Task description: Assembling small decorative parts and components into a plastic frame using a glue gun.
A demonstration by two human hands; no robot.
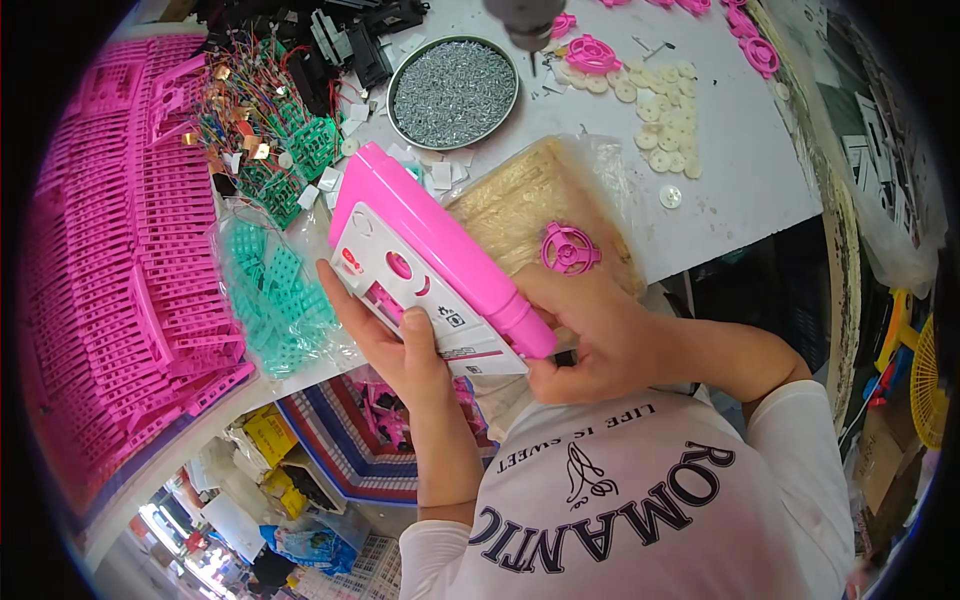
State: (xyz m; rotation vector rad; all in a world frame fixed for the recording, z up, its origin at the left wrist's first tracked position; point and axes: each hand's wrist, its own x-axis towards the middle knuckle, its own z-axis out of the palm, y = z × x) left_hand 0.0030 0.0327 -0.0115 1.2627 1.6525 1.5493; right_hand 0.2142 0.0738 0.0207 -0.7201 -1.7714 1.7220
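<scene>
We look through a single view, the left of two fisheye cameras worn side by side on the person's head. It faces steeply down, over the front of the white shirt (640,510), toward the table (740,230). Our left is the wearer's left. We are close enough for the left hand (395,350) and right hand (590,320) to sit large near mid-picture, while the wide lens reaches pink parts (150,250) at left and a yellow fan (928,390) at right. The table's near edge slants up rightward; black surrounds our curved rim.
</scene>
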